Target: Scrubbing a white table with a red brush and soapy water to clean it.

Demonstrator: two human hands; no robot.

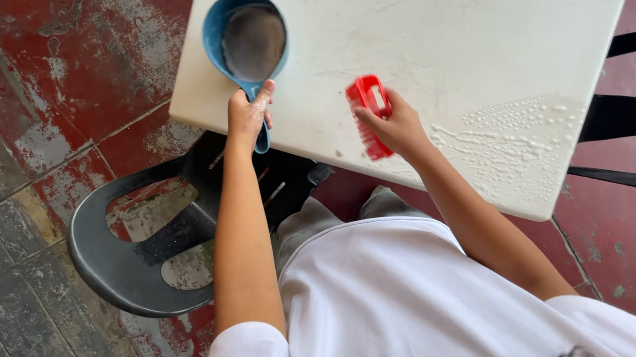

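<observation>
Left hand [248, 115] grips blue dipper [247, 40] at table [475, 20] corner; right hand [399, 127] clasps red brush [369, 114], bristles seemingly near edge.

Both hands, left [247, 115] and right [399, 124], closed, arms outstretched.

You had bright, even daylight across the whole frame, with only soft shadows. The white table [475, 20] in the upper right ran close to overexposed, its scuffs faint, while the wet patch at its right corner caught small glints. Focus stayed sharp at centre; your shirt at the bottom edge was slightly soft.
</observation>
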